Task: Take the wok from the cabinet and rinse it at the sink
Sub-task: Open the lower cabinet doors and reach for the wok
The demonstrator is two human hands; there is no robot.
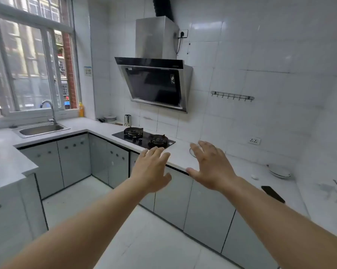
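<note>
Both my arms stretch forward at counter height. My left hand [153, 167] is open with fingers spread, in front of the counter edge to the right of the stove. My right hand [210, 165] is open too, hovering over the white counter. Neither hand holds anything. Grey base cabinets [173, 197] with shut doors run under the counter below my hands. The steel sink [41, 130] with a curved tap [49, 111] sits far left under the window. No wok is in view.
A black two-burner gas stove [144, 137] lies in the counter under a range hood [154, 82]. A white dish [279, 171] and a black phone [273, 194] lie on the right counter. Plates [109, 118], a metal cup [127, 119] and a yellow bottle [81, 109] stand near the corner.
</note>
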